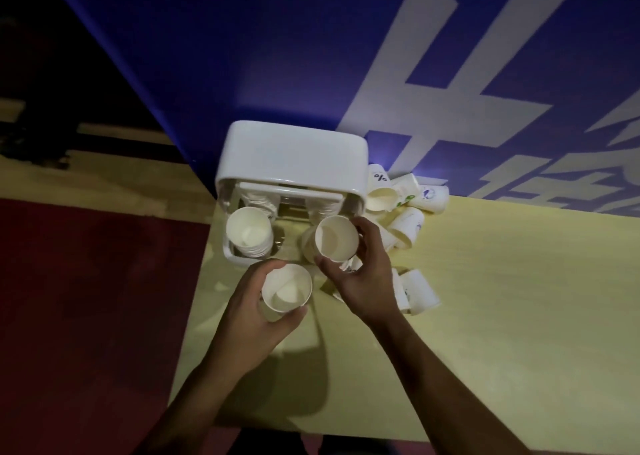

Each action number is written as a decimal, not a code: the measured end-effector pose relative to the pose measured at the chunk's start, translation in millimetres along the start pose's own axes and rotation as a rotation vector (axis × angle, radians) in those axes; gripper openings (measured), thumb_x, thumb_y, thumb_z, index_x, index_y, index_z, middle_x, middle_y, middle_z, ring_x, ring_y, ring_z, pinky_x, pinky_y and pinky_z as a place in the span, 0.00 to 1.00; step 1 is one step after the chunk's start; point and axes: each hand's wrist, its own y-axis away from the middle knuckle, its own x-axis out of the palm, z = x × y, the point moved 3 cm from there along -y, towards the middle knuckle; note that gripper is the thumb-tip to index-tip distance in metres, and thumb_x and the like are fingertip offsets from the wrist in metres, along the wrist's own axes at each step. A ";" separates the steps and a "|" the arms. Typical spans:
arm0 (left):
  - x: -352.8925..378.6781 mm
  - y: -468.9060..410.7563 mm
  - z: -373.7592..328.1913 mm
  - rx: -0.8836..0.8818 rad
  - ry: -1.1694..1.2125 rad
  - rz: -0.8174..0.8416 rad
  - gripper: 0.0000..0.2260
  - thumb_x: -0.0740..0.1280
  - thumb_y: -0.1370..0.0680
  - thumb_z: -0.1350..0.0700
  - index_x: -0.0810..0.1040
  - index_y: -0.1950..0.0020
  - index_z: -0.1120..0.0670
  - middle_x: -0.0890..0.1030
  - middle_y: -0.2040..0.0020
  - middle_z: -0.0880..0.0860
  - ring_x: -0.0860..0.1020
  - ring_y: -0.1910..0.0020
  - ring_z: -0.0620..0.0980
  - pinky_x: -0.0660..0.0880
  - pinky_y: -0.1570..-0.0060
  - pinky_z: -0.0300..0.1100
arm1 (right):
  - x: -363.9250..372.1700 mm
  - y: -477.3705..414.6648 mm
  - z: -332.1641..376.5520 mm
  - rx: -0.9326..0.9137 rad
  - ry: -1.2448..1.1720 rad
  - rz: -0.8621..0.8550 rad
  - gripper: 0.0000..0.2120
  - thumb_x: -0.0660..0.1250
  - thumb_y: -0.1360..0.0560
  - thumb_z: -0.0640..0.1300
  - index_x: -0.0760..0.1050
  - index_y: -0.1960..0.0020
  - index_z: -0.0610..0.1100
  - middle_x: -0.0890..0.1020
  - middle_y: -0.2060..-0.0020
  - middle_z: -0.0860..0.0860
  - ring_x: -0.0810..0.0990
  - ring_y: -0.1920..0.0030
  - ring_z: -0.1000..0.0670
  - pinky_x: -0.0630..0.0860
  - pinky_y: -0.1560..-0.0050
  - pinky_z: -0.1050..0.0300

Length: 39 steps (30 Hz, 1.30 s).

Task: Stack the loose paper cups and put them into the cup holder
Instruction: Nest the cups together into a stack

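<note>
White cup holder (294, 156), rounded top, upright, open at the front. In its left bay: nested cup stack (248, 231), mouths up, plain white inside. At the mouth of its right bay: upright cup (336, 238), gripped round the side by right hand (363, 274). Just in front of the holder: open cup (286, 291), mouth up, gripped by left hand (256, 302). Right of the holder: loose cups (408, 198), heaped on their sides, some printed. Front-right of the holder: two fallen cups (420, 291), side by side.

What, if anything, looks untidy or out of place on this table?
Loose paper cups lie tipped in a heap right of the cup holder; toppled cups also lie beside the right hand.
</note>
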 end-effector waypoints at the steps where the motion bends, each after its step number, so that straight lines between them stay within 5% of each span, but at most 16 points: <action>1: -5.8 1.6 3.1 0.004 -0.003 0.000 0.30 0.82 0.30 0.53 0.74 0.32 0.42 0.76 0.34 0.38 0.74 0.33 0.41 0.69 0.38 0.30 | 7.7 -1.0 -2.4 0.000 0.014 -0.004 0.31 0.83 0.32 0.48 0.69 0.37 0.60 0.78 0.42 0.61 0.79 0.40 0.54 0.78 0.41 0.53; 7: -25.3 7.9 13.5 0.008 -0.014 -0.016 0.30 0.82 0.30 0.54 0.73 0.34 0.38 0.75 0.34 0.34 0.75 0.34 0.39 0.68 0.40 0.28 | 37.5 -2.9 -35.7 0.064 0.224 0.025 0.31 0.81 0.33 0.57 0.73 0.36 0.49 0.80 0.44 0.57 0.76 0.44 0.58 0.74 0.46 0.62; 11: -25.1 4.5 13.5 -0.005 -0.001 0.003 0.30 0.81 0.30 0.53 0.73 0.32 0.39 0.75 0.34 0.34 0.75 0.34 0.40 0.71 0.38 0.36 | 45.8 -6.8 -54.8 0.085 0.422 0.002 0.37 0.77 0.35 0.65 0.75 0.33 0.46 0.80 0.39 0.50 0.73 0.40 0.48 0.73 0.41 0.49; 17: -13.3 -16.7 -4.3 0.030 0.001 0.005 0.31 0.81 0.30 0.50 0.72 0.30 0.42 0.76 0.33 0.39 0.75 0.34 0.43 0.75 0.38 0.44 | 47.5 -7.7 -57.5 0.142 0.485 0.029 0.40 0.73 0.36 0.67 0.74 0.30 0.47 0.79 0.36 0.50 0.74 0.39 0.43 0.72 0.39 0.44; 19: -7.6 -26.8 -13.3 0.046 -0.038 -0.007 0.33 0.81 0.31 0.48 0.71 0.30 0.41 0.75 0.34 0.38 0.74 0.36 0.42 0.76 0.40 0.44 | 39.9 -1.5 -53.5 0.146 0.423 0.018 0.38 0.75 0.32 0.59 0.71 0.27 0.45 0.79 0.35 0.49 0.75 0.37 0.44 0.72 0.37 0.47; 22: 1.7 -41.9 -26.4 0.090 -0.076 -0.010 0.34 0.80 0.31 0.46 0.70 0.29 0.43 0.75 0.33 0.41 0.74 0.36 0.44 0.76 0.41 0.43 | 15.8 8.8 -32.8 0.231 0.122 -0.123 0.20 0.70 0.21 0.43 0.76 0.30 0.49 0.82 0.38 0.54 0.80 0.39 0.51 0.76 0.44 0.58; 25: 11.8 -57.0 -32.9 0.172 -0.105 -0.018 0.34 0.81 0.32 0.47 0.72 0.29 0.50 0.76 0.34 0.45 0.74 0.35 0.44 0.73 0.39 0.37 | 0.0 10.4 -6.6 0.220 -0.103 -0.078 0.16 0.67 0.17 0.45 0.77 0.31 0.52 0.83 0.41 0.59 0.80 0.38 0.57 0.78 0.43 0.61; 30: 29.9 -79.9 -38.7 0.165 -0.112 0.021 0.33 0.81 0.31 0.49 0.71 0.30 0.47 0.76 0.36 0.44 0.73 0.39 0.40 0.65 0.46 0.21 | -4.1 -0.5 0.3 0.083 -0.028 0.003 0.18 0.70 0.20 0.45 0.77 0.30 0.50 0.81 0.36 0.60 0.78 0.33 0.55 0.75 0.36 0.59; 36: 51.3 -104.1 -15.0 0.091 -0.224 0.085 0.34 0.80 0.31 0.47 0.73 0.28 0.49 0.78 0.33 0.48 0.75 0.35 0.49 0.71 0.41 0.39 | 2.5 -15.9 -38.0 0.096 0.142 0.074 0.17 0.70 0.19 0.45 0.77 0.30 0.47 0.81 0.36 0.57 0.77 0.35 0.61 0.72 0.36 0.64; 39: 60.6 -112.3 2.6 0.060 -0.287 0.133 0.34 0.80 0.32 0.47 0.74 0.28 0.50 0.79 0.35 0.50 0.77 0.37 0.52 0.73 0.41 0.42 | 9.4 -20.7 -58.5 0.101 0.253 0.113 0.18 0.71 0.20 0.45 0.77 0.31 0.45 0.82 0.38 0.51 0.76 0.37 0.56 0.70 0.36 0.62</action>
